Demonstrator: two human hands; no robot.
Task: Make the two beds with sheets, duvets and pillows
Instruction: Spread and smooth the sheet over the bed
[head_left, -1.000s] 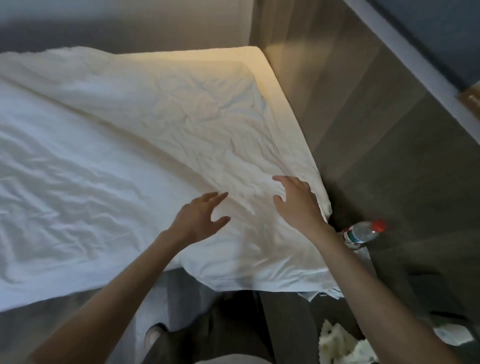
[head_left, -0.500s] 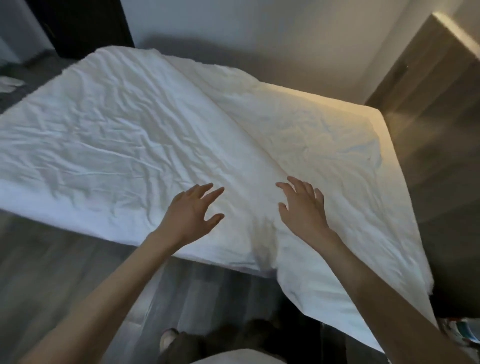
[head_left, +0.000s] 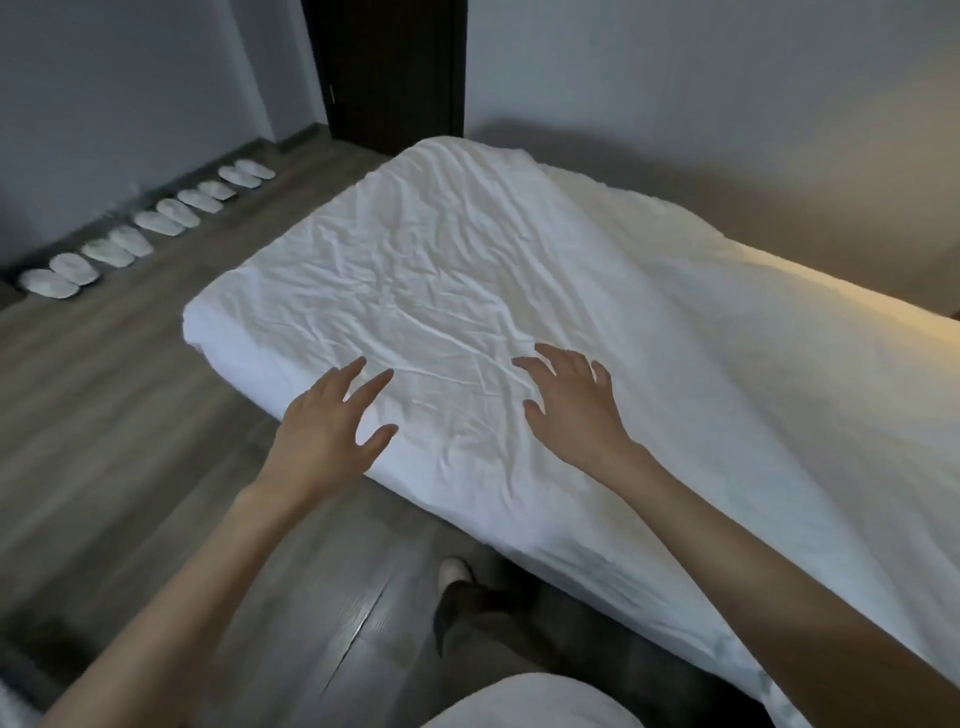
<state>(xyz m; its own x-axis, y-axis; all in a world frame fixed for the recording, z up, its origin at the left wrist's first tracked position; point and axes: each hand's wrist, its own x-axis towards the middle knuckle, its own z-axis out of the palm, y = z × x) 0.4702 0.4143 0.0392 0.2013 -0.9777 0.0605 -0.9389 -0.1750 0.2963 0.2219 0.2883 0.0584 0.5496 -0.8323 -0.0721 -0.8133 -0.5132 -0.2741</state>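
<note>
White sheet (head_left: 467, 291) lies spread, creased, over bed (head_left: 857, 322); near edge hangs untucked | left hand (head_left: 322, 431), right hand (head_left: 571, 410): fingers splayed, empty, over sheet | judged early: duvets, pillows, second bed outstanding, none in view

Sheet (head_left: 467, 291) was plain white, no print, with a warm yellow cast at its far right edge. Floor (head_left: 104, 415) left of the sheet was grey-brown wood-grain planks. Slippers (head_left: 156, 223), in a row well left of the sheet, were white. Door (head_left: 389, 67) beyond the sheet's far corner was near-black brown. Wall (head_left: 130, 78) was pale blue-grey. Trousers (head_left: 493, 623) at the sheet's near edge were dark grey.
</note>
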